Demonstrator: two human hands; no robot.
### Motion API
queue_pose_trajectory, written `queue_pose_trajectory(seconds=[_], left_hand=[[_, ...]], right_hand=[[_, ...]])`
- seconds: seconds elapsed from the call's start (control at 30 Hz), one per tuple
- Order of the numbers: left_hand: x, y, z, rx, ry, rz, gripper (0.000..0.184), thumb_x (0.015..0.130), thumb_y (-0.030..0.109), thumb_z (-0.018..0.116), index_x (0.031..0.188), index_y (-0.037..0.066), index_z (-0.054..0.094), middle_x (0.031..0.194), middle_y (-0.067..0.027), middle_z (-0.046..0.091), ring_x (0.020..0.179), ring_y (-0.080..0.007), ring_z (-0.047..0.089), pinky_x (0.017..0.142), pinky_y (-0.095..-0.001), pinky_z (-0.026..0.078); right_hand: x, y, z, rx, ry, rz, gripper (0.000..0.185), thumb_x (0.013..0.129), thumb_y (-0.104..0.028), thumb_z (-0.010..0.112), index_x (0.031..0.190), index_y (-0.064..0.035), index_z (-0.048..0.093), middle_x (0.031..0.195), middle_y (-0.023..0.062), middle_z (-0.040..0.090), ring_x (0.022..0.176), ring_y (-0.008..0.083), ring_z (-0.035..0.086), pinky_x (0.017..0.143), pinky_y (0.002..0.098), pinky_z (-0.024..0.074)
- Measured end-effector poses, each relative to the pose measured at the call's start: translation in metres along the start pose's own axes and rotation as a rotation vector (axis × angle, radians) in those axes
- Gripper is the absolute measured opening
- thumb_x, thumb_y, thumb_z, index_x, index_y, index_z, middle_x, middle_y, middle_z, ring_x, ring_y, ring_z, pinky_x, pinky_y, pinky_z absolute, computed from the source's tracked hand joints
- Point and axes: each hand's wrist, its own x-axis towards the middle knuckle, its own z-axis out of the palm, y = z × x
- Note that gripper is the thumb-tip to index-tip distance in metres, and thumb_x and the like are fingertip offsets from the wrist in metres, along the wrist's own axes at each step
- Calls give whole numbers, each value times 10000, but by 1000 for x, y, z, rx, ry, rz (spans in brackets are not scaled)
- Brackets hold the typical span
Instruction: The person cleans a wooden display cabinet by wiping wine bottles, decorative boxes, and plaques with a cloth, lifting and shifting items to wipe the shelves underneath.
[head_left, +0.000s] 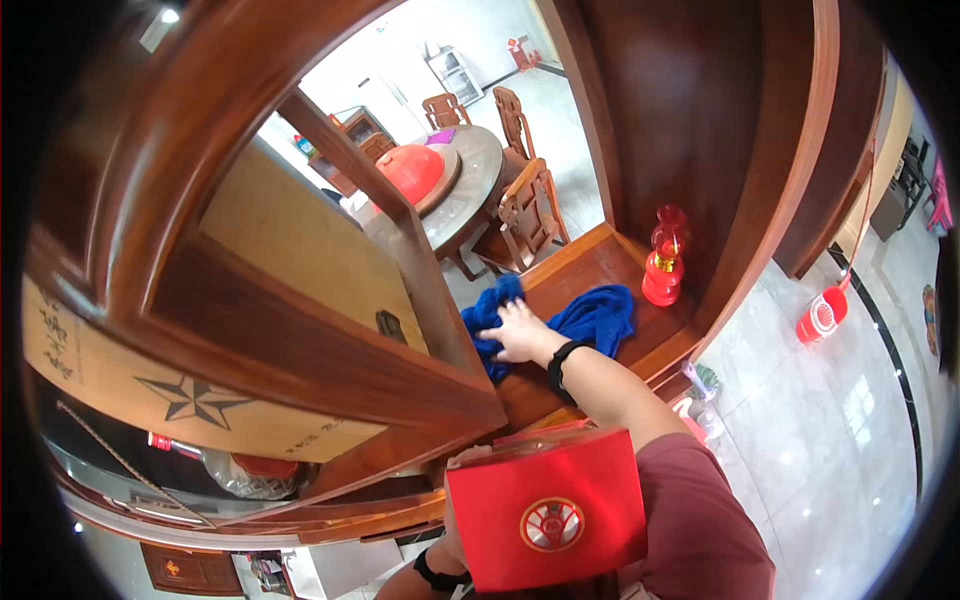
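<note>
A blue cloth lies bunched on the wooden shelf. My right hand is spread over its left part, fingers apart and pressing on the fabric near the upright wooden post. A dark band is round that wrist. Close to my body, a red box with a round gold emblem is held up by my left hand, which is mostly hidden behind the box's left side. A red glass lamp stands on the shelf, right of the cloth.
Wooden cabinet panels frame the shelf on both sides. Beyond the opening are a round table with a red dome cover and wooden chairs. A red mop bucket stands on the tiled floor at right. A cardboard box is at left.
</note>
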Motion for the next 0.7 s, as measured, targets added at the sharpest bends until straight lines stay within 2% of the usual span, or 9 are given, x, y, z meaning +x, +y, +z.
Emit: queue_pose_trajectory(seconds=[0.13,0.2,0.23,0.3,0.33,0.37,0.43,0.53,0.7], left_hand=[[-6,-18,12,178,-61,219,992,597,487,784,1319,-66,387,1289,-228,451,1159,-375,422,1007,-491,304],[-26,-32,46,-807,278,-789,1049,588,536,780,1356,-38,355,1342,-230,399,1190,-388,396,1028,-499,294],[-26,-25,45,-818,310,-791,1049,588,536,780,1356,-38,355,1342,-230,399,1190,-388,396,1028,-499,294],[-3,-15,31,-419,104,-178,1094,623,629,745,1402,-1,305,1426,-187,334,1301,-314,350,1090,-450,255],[8,-27,33,-170,145,146,1164,565,660,754,1396,-25,310,1411,-199,343,1304,-346,325,1090,-449,215],[16,-28,34,-165,163,137,1164,565,660,754,1396,-25,310,1411,-199,343,1304,-346,325,1090,-449,215],[27,-26,41,-146,65,202,1203,545,634,776,1407,-40,277,1401,-204,347,1292,-359,319,1093,-456,181],[30,-26,51,-234,139,133,1142,582,584,773,1398,-48,284,1391,-200,354,1279,-363,325,1083,-464,187],[43,-31,40,-21,-8,129,1089,619,552,764,1389,-56,291,1381,-188,368,1288,-350,324,1081,-443,202]], right_hand=[[-62,-18,7,30,25,-123,562,763,-474,679,1272,-259,574,1326,281,459,1294,424,376,1111,512,226],[-102,-19,-1,49,73,-206,552,738,-428,694,1248,-242,596,1263,264,508,1245,403,430,1087,502,270],[-117,-15,0,55,105,-238,498,730,-365,682,1205,-225,629,1254,239,525,1226,373,457,1061,491,308],[-146,-9,-1,164,292,-195,373,749,-310,624,1109,-229,678,1148,164,577,1136,320,509,918,463,391],[-159,-2,11,-2,357,-134,335,746,-317,618,1063,-240,689,1069,158,590,1064,317,535,860,456,394],[-177,-16,-14,-35,315,-49,349,776,-257,643,1112,-162,659,1108,154,598,1067,304,560,892,446,428],[-200,-6,-27,16,341,23,359,779,-244,644,1124,-146,647,1115,153,597,1067,301,562,896,443,433],[-226,15,-27,227,516,156,374,783,-224,646,1143,-123,629,1126,152,595,1068,296,566,902,438,439],[-264,29,0,1152,954,529,402,790,-190,649,1175,-85,599,1144,151,592,1070,287,572,912,430,450]])
